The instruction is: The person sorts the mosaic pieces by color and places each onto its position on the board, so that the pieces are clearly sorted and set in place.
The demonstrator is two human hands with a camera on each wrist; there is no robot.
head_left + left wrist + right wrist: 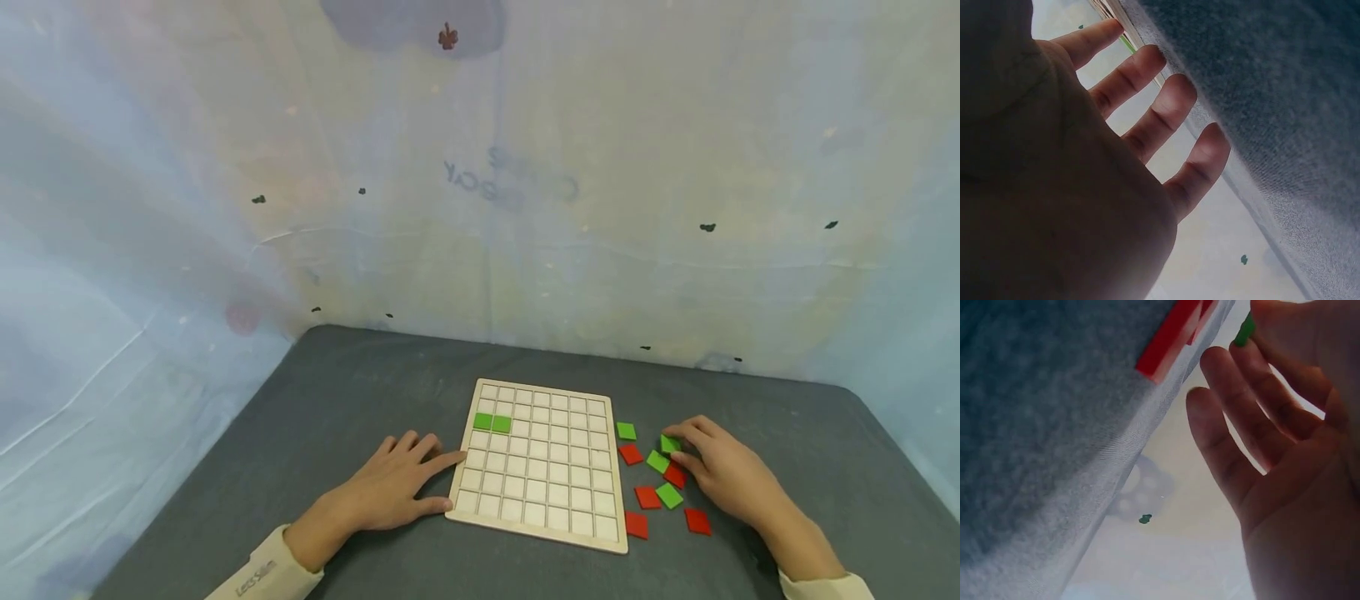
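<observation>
A pale wooden grid board [537, 470] lies flat on the dark table. Two green tiles [502, 424] fill side-by-side squares at its left, third row from the far edge. My left hand [390, 487] has its fingers spread, with index finger and thumb tips at the board's left edge. Right of the board, my right hand [727, 471] pinches a green tile [669, 443] between thumb and fingers. That tile's edge also shows in the right wrist view [1245, 330], where the other fingers stay loosely extended.
Loose tiles lie between the board and my right hand: several red, such as one red tile [648, 497] near the board, and three green, including a green tile [670, 496]. A pale patterned sheet [487, 275] hangs behind the dark cloth-covered table [360, 375].
</observation>
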